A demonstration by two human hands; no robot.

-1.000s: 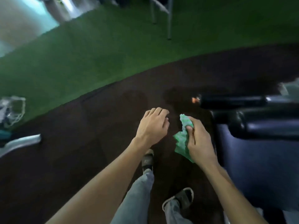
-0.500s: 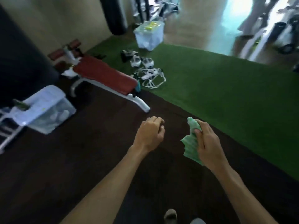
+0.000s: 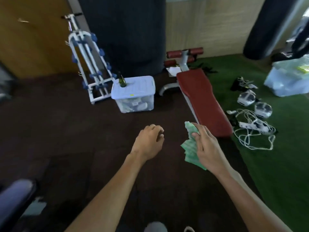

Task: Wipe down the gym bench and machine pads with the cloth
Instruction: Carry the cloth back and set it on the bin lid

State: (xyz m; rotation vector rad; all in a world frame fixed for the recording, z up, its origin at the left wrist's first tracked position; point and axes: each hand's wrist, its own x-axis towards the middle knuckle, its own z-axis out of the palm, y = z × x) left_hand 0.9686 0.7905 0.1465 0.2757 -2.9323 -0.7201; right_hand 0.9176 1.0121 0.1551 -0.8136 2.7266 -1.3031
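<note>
**Kid:** Down by the right hand [image 3: 209, 148], what is that green stuff?

**Helper:** It is the crumpled green cloth [image 3: 190, 148]. The thumb and fingers of the right hand pinch it tight, and it hangs in the air above the dark brown floor [image 3: 66, 139]. It is not touching any pad.

**Kid:** What is the left hand [image 3: 148, 143] doing?

**Helper:** It holds nothing. Its fingers are curled in loosely, like a soft fist.

**Kid:** What just changed?

**Helper:** The view swings around. A moment ago a dark machine with black pads sat right beside the cloth. Now the long red padded gym bench [image 3: 204, 101] lies straight ahead, with its near end just past the cloth. The hands hold the same pose as before.

**Kid:** So what does that mean?

**Helper:** I think the person is done over there and is heading to wipe the red bench next. No wiping is going on yet.

**Kid:** What else is near?

**Helper:** A clear plastic box with a pale lid [image 3: 133, 96] sits left of the bench. White tangled cables [image 3: 250, 129] lie on the green grass mat [image 3: 275, 164] on its right. I would step around those.
</note>
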